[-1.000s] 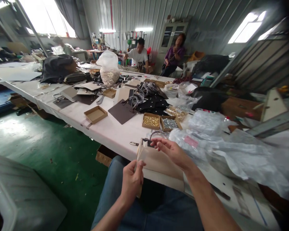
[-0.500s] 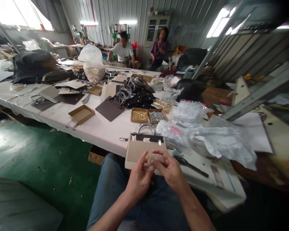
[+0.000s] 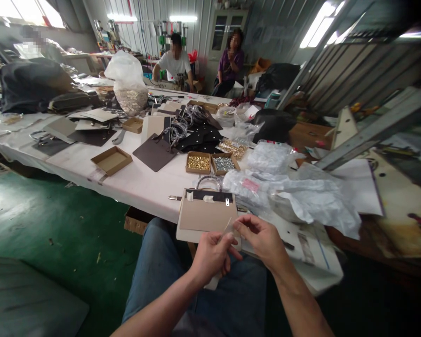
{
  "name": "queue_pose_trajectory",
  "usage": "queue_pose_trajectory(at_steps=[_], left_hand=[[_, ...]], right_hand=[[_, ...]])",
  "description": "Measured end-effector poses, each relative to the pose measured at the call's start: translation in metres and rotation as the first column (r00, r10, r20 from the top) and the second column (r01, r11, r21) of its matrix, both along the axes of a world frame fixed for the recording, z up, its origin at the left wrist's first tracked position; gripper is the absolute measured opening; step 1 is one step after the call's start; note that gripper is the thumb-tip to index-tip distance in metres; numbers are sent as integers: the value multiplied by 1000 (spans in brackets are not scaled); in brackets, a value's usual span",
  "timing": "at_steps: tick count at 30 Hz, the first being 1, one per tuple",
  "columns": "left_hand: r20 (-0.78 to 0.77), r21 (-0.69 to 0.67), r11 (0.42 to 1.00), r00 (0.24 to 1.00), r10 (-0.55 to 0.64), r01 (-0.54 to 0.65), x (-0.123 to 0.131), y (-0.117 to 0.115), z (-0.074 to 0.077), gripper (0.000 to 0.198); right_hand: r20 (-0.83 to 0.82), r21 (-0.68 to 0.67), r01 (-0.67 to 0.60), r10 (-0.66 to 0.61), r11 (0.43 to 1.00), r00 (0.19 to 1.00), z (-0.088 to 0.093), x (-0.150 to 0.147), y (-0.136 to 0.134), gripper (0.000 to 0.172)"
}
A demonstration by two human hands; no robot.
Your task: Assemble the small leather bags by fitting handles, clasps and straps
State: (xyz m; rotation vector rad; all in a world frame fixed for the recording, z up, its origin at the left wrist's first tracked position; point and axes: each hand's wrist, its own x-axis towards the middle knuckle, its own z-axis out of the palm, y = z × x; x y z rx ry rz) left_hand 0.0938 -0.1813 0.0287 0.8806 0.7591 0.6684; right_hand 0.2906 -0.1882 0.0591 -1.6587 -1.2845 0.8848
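Above my lap, my left hand is closed, with thumb and forefinger pinching a small thin pale strip. My right hand pinches the same strip at its upper right end. What the strip is made of I cannot tell. Below my left fingers hangs another pale piece, mostly hidden by the hand. Just beyond both hands lies a beige handbag panel with a dark band, white tabs and a metal clasp. Its rounded handle points away from me.
Two small boxes of gold rivets and silver rivets stand behind the panel. An empty cardboard box sits leftward. Plastic bags crowd the right. A black tool shows beside my right hand. Several people sit beyond the table.
My hands have shifted slightly, the left turning and lowering, the right moving right. More of the pale strip shows between them, and a pale piece now hangs below the left hand. The view has shifted.
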Motion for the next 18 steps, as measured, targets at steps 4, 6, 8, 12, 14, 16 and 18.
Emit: queue_pose_trajectory(at_steps=[4,6,8,12,14,16,18], left_hand=[[-38,-52,999,999,8,-10,8,3,3,72],[-41,-61,998,999,0,-2,11,3,3,75],[-29,-54,999,1000,4,-6,15,5,4,76],[-9,-36,999,1000,-6,5,22,11,8,73],[-25,-35,999,999,-27,26,25,17,9,72],[-59,-33,999,998,-7,5,28,23,8,71],[-83,-45,998,996,43,-47,33,28,5,72]], right_hand=[[111,20,-30,27,999,993,4,5,2,38],[210,49,-33,22,998,978,6,6,6,35],[317,82,-39,11,996,949,9,7,12,31],[459,150,-95,16,984,888,14,9,31,27],[487,186,-111,6,976,873,15,12,43,24],[501,215,-127,2,968,866,13,16,57,21],[516,230,-160,19,960,856,9,20,73,19]])
